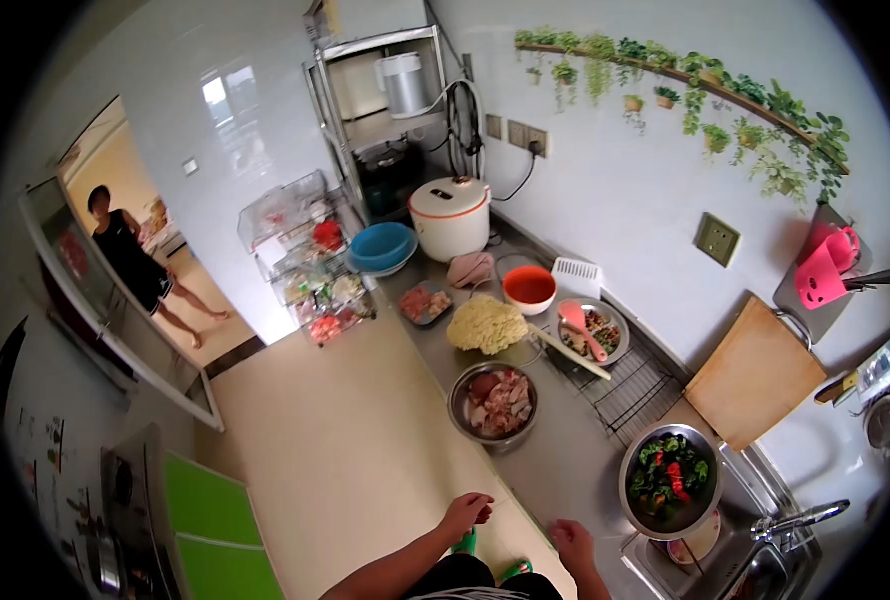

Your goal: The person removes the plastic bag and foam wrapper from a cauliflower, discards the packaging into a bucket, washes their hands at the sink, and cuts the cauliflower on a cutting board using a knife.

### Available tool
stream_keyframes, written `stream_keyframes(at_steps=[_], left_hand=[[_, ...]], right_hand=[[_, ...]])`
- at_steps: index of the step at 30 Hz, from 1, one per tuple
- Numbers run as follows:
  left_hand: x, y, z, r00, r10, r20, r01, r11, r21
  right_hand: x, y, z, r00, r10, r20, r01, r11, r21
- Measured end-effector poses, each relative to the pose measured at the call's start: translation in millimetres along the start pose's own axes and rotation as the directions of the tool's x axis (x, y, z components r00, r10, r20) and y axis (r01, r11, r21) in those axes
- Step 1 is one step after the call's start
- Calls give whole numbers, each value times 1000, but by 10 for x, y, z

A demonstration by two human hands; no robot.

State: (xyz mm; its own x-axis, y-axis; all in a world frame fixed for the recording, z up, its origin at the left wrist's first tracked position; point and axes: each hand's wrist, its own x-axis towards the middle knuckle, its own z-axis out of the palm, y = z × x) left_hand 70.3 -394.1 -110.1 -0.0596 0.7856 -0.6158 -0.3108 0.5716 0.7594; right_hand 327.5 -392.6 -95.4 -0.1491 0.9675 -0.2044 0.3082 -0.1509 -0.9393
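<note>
My left hand (467, 512) is over the floor beside the counter, holding nothing, its fingers loosely bent and a little apart. At the counter's front edge is my right hand (572, 543), also with nothing visible in it and its fingers slightly curled. A metal bowl of raw meat (500, 402) stands on the counter beyond both hands. To the right of my right hand, a metal bowl of dark green leaves and red pieces (672, 482) rests at the sink's edge. Neither bowl is touched.
Farther along the counter (560, 460) are a noodle-like yellow heap (487, 325), red bowl (530, 288), plate with a pink spoon (595, 335), wire rack (630, 395) and rice cooker (450, 215). A cutting board (755, 372) leans above the sink (655, 565). A person (130, 250) stands in the doorway.
</note>
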Motion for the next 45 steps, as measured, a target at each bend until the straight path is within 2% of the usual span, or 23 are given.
stream_keyframes(at_steps=[1,2,4,5,7,10,11,13,14,17,18,19,21,22,23,25,27,31,33,35,37,39,45], left_hand=[[-55,-50,36,1000,-5,-18,4,1000,-13],[-89,-82,77,1000,-14,6,14,1000,-18],[-187,-193,170,999,-31,11,31,1000,-1],[-229,-240,205,999,-41,9,41,999,-12],[-290,-259,228,999,-47,27,46,999,25],[-372,-253,253,999,-41,21,40,999,23],[-382,-251,253,999,-43,16,43,999,20],[-365,-258,228,999,-21,32,21,1000,2],[-367,-230,225,999,-32,34,32,999,4],[-380,-88,173,998,-46,51,45,999,21],[-391,-52,142,998,-42,44,41,999,18],[-395,2,95,997,-39,63,38,999,16],[-367,15,-52,997,-18,77,17,1000,8],[-391,57,-124,997,-21,69,20,1000,13],[-397,105,-191,997,-23,69,22,1000,22],[-366,107,-372,996,-43,77,43,999,13],[-394,133,-511,996,-77,55,78,997,-25],[-287,-71,-855,989,-131,71,137,986,-92],[-320,-8,-897,986,-162,47,165,982,-87],[-281,-61,-944,981,-179,74,183,981,-57],[-374,152,-810,979,-158,132,140,980,139],[-376,225,-668,938,-67,341,6,984,178],[-531,862,93,741,90,666,-199,976,89]], right_hand=[[-74,-107,-48,998,-57,-29,52,986,-157],[-69,-80,-58,998,-58,-9,56,985,-162],[-135,-23,-91,971,-234,-47,202,908,-367],[-154,-4,-133,973,-226,-37,196,906,-374],[-122,-124,-180,923,-375,85,367,791,-489],[-122,-51,-189,897,-433,93,391,677,-624],[-115,-6,-189,908,-412,72,361,684,-634],[-119,83,-187,961,-198,191,275,654,-705],[-162,125,-142,882,-463,89,394,619,-680],[-143,174,-150,877,-470,98,408,622,-668],[-82,188,-179,966,-219,135,249,667,-702],[-71,216,-197,913,-408,23,339,724,-602],[-80,408,-251,951,-47,-305,-31,969,-246],[-75,334,-344,906,280,-318,-221,953,209],[-72,301,-431,813,532,-236,-263,698,666],[-149,168,-605,747,644,-165,-124,378,917],[-156,243,-732,727,628,-279,90,316,945],[48,514,-1013,752,559,-348,265,227,937],[197,817,-1090,680,644,-351,232,264,936],[272,938,-1151,641,638,-427,208,391,897],[245,747,-1106,643,610,-464,212,440,873],[182,689,-1036,647,623,-439,168,445,880],[-3,566,-781,677,631,-379,151,384,911]])
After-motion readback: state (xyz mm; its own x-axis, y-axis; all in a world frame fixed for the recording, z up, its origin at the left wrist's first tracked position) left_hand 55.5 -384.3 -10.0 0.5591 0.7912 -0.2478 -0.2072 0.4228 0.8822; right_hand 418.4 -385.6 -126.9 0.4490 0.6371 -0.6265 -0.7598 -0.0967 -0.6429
